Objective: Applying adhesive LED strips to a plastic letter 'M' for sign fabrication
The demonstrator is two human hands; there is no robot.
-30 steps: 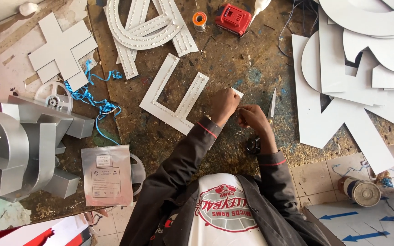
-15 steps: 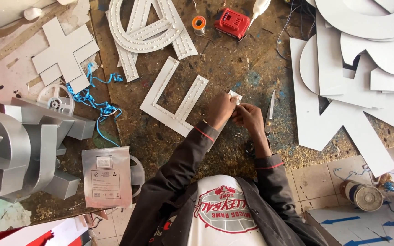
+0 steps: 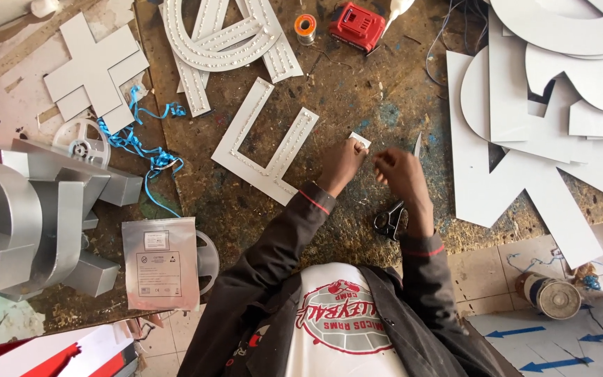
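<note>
So far left there's a pile of silver metal channel letters (image 3: 29, 223), then a white U-shaped letter panel (image 3: 263, 143) lying flat on the workbench (image 3: 357, 91). Just right of it, the left hand (image 3: 340, 164) pinches a small white piece (image 3: 359, 139). The right hand (image 3: 399, 171) sits close beside, fingers curled, apparently empty. Looks like he's mid-prep on that piece; seating it needs a steady two-handed grip.
</note>
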